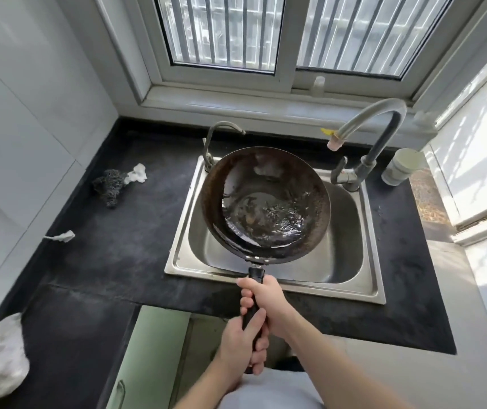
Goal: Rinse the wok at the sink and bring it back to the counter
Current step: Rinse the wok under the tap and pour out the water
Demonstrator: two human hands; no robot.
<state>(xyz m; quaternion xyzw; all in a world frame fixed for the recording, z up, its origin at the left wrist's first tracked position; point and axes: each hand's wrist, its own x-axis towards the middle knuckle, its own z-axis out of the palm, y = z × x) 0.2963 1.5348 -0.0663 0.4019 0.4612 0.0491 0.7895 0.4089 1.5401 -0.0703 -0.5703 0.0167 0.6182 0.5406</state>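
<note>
A dark round wok [265, 202] hangs over the steel sink [351, 261], with a little water pooled in its bottom. Its black handle [255, 276] points back toward me. My right hand [262, 302] grips the handle closest to the pan. My left hand [243, 346] is wrapped around the handle's rear end, just behind the right hand. The wok covers the left and middle of the basin. The tall grey faucet [369, 125] arches at the sink's back right, its spout to the right of the wok's rim; no water runs from it.
A small second tap [215, 143] stands at the sink's back left. On the black counter [103, 246] lie a steel scourer [109, 184] with a white rag, and a white scrap [62, 236]. A pale cup [401, 166] stands at right. A window is behind.
</note>
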